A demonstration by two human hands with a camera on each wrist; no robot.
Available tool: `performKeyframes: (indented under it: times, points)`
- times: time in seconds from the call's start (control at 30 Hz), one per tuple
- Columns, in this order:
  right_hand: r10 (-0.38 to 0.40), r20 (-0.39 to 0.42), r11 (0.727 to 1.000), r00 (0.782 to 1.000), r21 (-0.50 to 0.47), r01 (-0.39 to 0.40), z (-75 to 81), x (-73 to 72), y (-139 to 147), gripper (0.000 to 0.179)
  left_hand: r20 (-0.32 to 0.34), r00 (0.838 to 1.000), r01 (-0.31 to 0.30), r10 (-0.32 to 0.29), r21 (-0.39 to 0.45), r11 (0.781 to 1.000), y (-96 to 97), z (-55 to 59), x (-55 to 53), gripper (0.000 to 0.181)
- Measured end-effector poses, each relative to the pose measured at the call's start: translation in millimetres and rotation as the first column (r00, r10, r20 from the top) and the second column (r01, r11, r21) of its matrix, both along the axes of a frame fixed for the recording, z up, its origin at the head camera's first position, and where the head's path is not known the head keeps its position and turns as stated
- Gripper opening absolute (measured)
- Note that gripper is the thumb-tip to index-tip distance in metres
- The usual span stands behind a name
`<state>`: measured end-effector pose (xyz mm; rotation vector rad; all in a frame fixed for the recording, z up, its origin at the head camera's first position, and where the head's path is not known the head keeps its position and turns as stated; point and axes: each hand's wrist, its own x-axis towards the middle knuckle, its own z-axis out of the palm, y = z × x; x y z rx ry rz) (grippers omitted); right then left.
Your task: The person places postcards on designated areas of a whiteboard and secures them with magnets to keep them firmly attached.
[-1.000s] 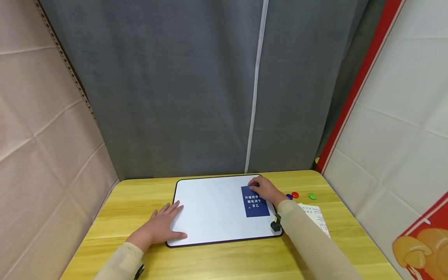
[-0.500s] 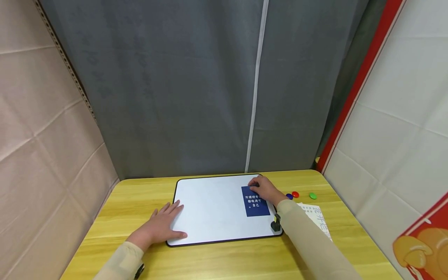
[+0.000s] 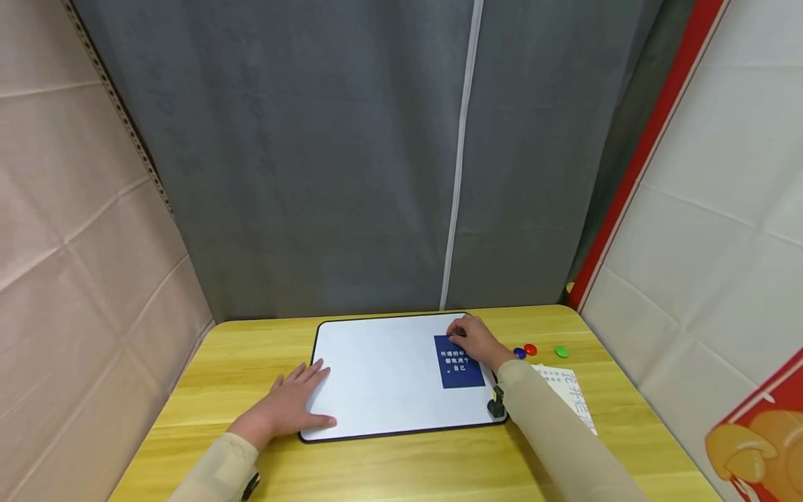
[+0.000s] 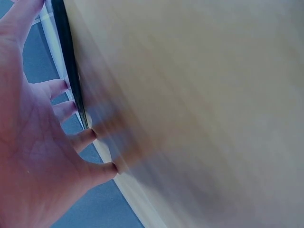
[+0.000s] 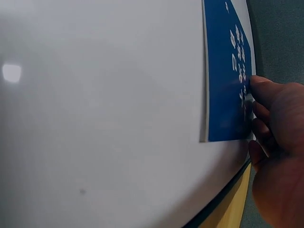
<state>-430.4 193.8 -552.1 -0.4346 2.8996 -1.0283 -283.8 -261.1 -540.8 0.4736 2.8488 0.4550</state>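
Note:
A white board (image 3: 376, 380) with a black rim lies flat on the wooden table. On its right part lies a dark blue card (image 3: 461, 373) with white writing. My left hand (image 3: 282, 411) is spread over the board's left edge, thumb near the lower corner. In the left wrist view its fingertips (image 4: 105, 173) meet the edge. Across the card's top edge, my right hand (image 3: 479, 341) has its fingers curled and pinches there, covering the upper right corner. A dark spot shows between those fingers. From the right wrist view, the thumb (image 5: 266, 88) sits at the card's far edge.
Right of the board lie small round discs: a blue one (image 3: 519, 353), a red one (image 3: 530, 349) and a green one (image 3: 561, 352). White paper (image 3: 567, 390) with writing lies partly behind the right sleeve. A grey curtain (image 3: 314, 174) hangs behind the table (image 3: 389, 467).

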Motion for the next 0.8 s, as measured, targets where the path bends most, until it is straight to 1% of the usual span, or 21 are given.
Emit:
performKeyframes:
  times: [0.13, 0.43, 0.63, 0.8]
  points:
    - [0.008, -0.002, 1.0, 1.0, -0.005, -0.008, 0.7, 0.9, 0.2, 0.007, -0.004, 1.0, -0.002, 0.002, 0.001, 1.0, 0.5, 0.1, 0.6, 0.117]
    - [0.019, -0.027, 1.0, 0.999, -0.005, -0.019, 1.8, 1.9, 1.5, 0.005, -0.002, 1.0, -0.009, 0.009, 0.013, 1.0, 3.6, 5.8, 4.1, 0.116]
    - [0.016, -0.011, 1.0, 1.0, -0.015, -0.016, 3.6, 3.1, 1.2, 0.006, -0.003, 1.0, -0.009, 0.009, 0.011, 1.0, 3.3, 5.6, 3.9, 0.115]
    - [0.028, 0.02, 0.998, 0.999, -0.051, -0.027, 3.9, 1.4, 3.6, 0.012, 0.002, 1.0, -0.014, 0.014, 0.011, 1.0, 3.3, 4.9, 4.0, 0.116]
